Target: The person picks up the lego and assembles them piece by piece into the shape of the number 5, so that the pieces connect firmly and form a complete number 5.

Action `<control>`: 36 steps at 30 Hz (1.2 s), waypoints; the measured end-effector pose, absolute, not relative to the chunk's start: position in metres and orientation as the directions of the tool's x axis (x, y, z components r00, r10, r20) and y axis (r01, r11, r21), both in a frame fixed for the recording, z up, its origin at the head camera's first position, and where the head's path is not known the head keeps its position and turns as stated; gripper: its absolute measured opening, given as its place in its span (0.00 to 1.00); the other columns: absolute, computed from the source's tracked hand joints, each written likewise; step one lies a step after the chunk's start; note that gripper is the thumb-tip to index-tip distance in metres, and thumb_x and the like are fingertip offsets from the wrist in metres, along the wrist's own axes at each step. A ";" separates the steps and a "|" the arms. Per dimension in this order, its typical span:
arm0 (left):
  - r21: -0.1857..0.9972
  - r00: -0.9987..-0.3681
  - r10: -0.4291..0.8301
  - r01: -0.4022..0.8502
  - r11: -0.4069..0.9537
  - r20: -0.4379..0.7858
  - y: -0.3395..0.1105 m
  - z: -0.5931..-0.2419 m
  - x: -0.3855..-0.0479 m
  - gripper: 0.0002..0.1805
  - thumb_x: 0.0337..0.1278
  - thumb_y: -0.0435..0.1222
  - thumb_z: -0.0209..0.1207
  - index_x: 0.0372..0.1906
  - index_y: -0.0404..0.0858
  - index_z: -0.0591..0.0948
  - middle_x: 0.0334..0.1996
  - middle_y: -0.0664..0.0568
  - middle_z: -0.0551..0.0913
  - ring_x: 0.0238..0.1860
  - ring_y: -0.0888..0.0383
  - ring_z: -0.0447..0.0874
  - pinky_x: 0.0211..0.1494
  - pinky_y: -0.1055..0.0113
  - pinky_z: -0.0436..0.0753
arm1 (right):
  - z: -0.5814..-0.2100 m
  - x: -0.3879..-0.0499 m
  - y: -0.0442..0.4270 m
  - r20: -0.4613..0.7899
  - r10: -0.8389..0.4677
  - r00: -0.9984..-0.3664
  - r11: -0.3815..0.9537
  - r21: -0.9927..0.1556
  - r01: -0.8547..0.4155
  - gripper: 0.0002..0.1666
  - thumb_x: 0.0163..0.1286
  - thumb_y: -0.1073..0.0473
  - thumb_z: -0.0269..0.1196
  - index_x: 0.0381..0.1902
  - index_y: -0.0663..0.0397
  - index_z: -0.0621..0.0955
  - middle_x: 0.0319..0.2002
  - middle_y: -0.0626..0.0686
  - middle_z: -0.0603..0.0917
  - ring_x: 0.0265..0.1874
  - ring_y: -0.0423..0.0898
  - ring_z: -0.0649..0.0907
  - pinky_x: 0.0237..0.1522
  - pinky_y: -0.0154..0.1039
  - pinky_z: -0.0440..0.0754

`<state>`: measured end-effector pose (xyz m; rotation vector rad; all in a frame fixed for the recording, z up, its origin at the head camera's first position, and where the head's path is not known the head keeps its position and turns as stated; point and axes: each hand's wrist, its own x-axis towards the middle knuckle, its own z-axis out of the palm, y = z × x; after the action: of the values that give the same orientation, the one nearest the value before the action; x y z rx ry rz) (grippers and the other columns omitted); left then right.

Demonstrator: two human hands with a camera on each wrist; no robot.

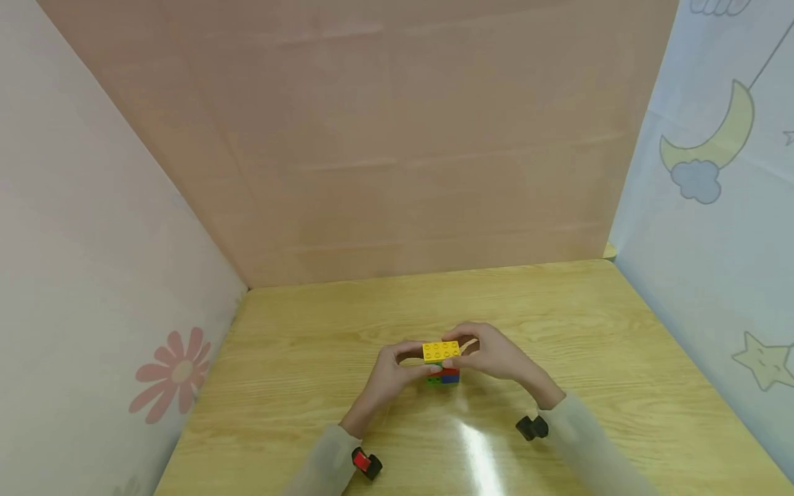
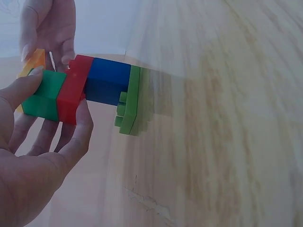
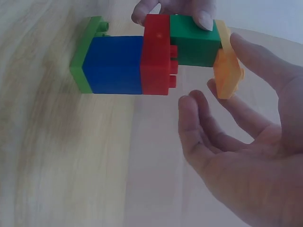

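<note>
A small toy-brick tower stands on the table between both hands. Lowest is a light green flat plate (image 3: pixel 83 54) with studs, then a blue brick (image 3: pixel 116 66). Above the blue sits a red brick (image 3: pixel 156 59), and on that a green brick (image 2: pixel 43 98). A thin yellow brick (image 1: pixel 441 352) tops the tower, reaching out past the green one toward the right. My left hand (image 1: pixel 389 372) grips the green brick, its thumb on the near face and its fingers behind. With thumb and fingers, my right hand (image 1: pixel 493 353) pinches the yellow brick.
The tower rests on a wood-grain table (image 1: pixel 298 358). A brown covering (image 1: pixel 403 158) rises behind it. A pale wall with a flower (image 1: pixel 181 372) flanks the left, and one with a moon and star (image 1: pixel 769 358) the right. Black straps (image 1: pixel 532 428) sit at the wrists.
</note>
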<state>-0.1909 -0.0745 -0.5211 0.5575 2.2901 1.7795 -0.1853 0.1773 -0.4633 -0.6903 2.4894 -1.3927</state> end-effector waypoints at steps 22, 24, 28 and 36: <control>0.963 -0.919 0.392 0.137 0.230 0.037 -0.072 -0.519 -0.189 0.19 0.60 0.48 0.75 0.55 0.55 0.88 0.54 0.58 0.90 0.63 0.52 0.83 0.74 0.34 0.73 | -0.507 -0.176 0.185 0.003 -0.429 -0.903 0.395 -0.899 -0.191 0.26 0.67 0.57 0.75 0.59 0.58 0.82 0.58 0.59 0.86 0.60 0.60 0.84 0.62 0.62 0.84; 0.962 -0.920 0.390 0.136 0.236 0.035 -0.072 -0.519 -0.188 0.19 0.60 0.49 0.75 0.56 0.54 0.88 0.54 0.58 0.90 0.63 0.51 0.83 0.74 0.34 0.73 | -0.507 -0.175 0.185 -0.003 -0.402 -0.916 0.401 -0.900 -0.173 0.25 0.66 0.59 0.75 0.58 0.59 0.82 0.58 0.59 0.86 0.59 0.60 0.85 0.63 0.63 0.83; 0.960 -0.922 0.385 0.139 0.244 0.035 -0.072 -0.519 -0.188 0.19 0.60 0.49 0.75 0.56 0.55 0.88 0.53 0.59 0.90 0.63 0.51 0.83 0.74 0.33 0.72 | -0.507 -0.175 0.184 -0.013 -0.372 -0.928 0.399 -0.905 -0.147 0.22 0.66 0.61 0.74 0.55 0.59 0.81 0.57 0.60 0.86 0.59 0.60 0.86 0.64 0.62 0.83; 0.959 -0.919 0.390 0.154 0.237 0.051 -0.070 -0.519 -0.189 0.19 0.59 0.49 0.75 0.55 0.56 0.88 0.52 0.59 0.90 0.61 0.53 0.84 0.74 0.34 0.73 | -0.505 -0.175 0.185 -0.020 -0.378 -0.925 0.360 -0.924 -0.127 0.21 0.66 0.63 0.74 0.53 0.62 0.81 0.58 0.63 0.85 0.60 0.64 0.85 0.61 0.55 0.87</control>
<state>-0.1889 -0.0702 -0.5189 0.5156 2.3062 1.7518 -0.1751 0.1852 -0.5052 -0.4531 2.3922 -1.5938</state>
